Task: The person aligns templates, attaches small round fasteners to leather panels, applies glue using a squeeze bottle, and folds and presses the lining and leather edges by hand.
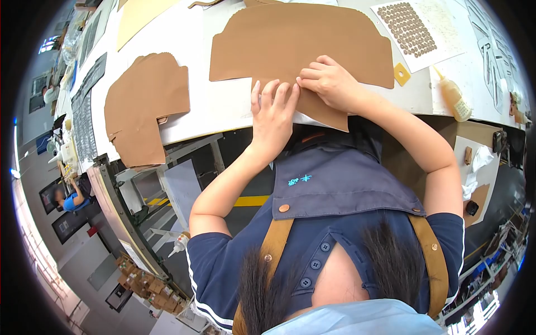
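A large brown leather-like panel (301, 42) lies on the white table, its lower flap hanging slightly over the front edge. My left hand (272, 120) rests on this flap with its fingers spread and flat. Just to its right, my right hand (330, 85) has thumb and index finger pinched together against the panel, the other fingers curled. What sits in that pinch is hidden. Both hands' fingertips nearly meet at the panel's narrow part.
A stack of similar brown panels (148, 106) lies at the left. At the right are a sheet of small round brown pieces (406, 29), a yellow square with a hole (401, 74) and a glue bottle (455, 100). A person in blue (72, 201) sits far left.
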`<state>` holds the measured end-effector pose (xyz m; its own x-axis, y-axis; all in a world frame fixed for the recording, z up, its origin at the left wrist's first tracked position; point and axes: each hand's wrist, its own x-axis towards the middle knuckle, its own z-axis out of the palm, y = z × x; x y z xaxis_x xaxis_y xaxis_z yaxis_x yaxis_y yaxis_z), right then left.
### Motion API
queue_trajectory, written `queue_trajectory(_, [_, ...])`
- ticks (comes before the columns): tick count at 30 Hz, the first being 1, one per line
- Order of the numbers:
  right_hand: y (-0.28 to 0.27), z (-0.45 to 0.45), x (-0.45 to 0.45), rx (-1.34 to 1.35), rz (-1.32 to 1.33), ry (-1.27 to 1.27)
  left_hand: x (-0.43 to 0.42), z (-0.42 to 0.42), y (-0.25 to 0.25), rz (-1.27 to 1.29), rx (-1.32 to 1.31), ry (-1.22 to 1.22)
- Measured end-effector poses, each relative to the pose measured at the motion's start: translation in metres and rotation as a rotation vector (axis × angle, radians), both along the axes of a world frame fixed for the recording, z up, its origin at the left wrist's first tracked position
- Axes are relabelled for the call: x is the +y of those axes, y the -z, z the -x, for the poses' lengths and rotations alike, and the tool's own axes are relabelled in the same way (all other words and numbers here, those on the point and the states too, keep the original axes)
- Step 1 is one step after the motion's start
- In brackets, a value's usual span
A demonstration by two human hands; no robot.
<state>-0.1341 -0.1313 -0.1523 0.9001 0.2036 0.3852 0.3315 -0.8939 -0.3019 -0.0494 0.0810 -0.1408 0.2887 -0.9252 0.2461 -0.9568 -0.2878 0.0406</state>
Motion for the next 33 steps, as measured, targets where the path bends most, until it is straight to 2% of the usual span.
queue_trajectory(3, [-0.011, -0.004, -0.005, 0.064, 0.108, -0.103, -0.005, -0.002, 0.001, -0.017, -0.048, 0.015])
queue_trajectory(6, [-0.018, -0.006, -0.009, 0.013, 0.174, -0.167, -0.005, -0.003, 0.003, -0.028, -0.086, 0.030])
queue_trajectory(12, [0.003, 0.011, -0.005, -0.001, -0.150, 0.067, -0.001, -0.023, -0.006, 0.031, 0.088, 0.024])
queue_trajectory(20, [0.000, 0.019, 0.014, -0.061, -0.019, 0.142, -0.016, -0.030, -0.001, 0.017, -0.052, 0.148])
queue_trajectory(24, [-0.008, 0.019, 0.021, -0.071, 0.028, 0.172, -0.009, -0.017, -0.003, 0.014, -0.025, 0.062])
queue_trajectory(27, [-0.001, 0.017, 0.026, -0.146, -0.018, 0.202, 0.004, -0.011, -0.018, 0.030, 0.188, 0.042])
queue_trajectory(30, [-0.003, 0.019, 0.033, -0.066, 0.180, 0.173, 0.019, -0.017, -0.021, 0.086, 0.377, 0.023])
queue_trajectory(33, [-0.004, 0.018, 0.044, -0.071, 0.475, 0.160, 0.030, -0.020, -0.032, 0.152, 0.921, -0.231])
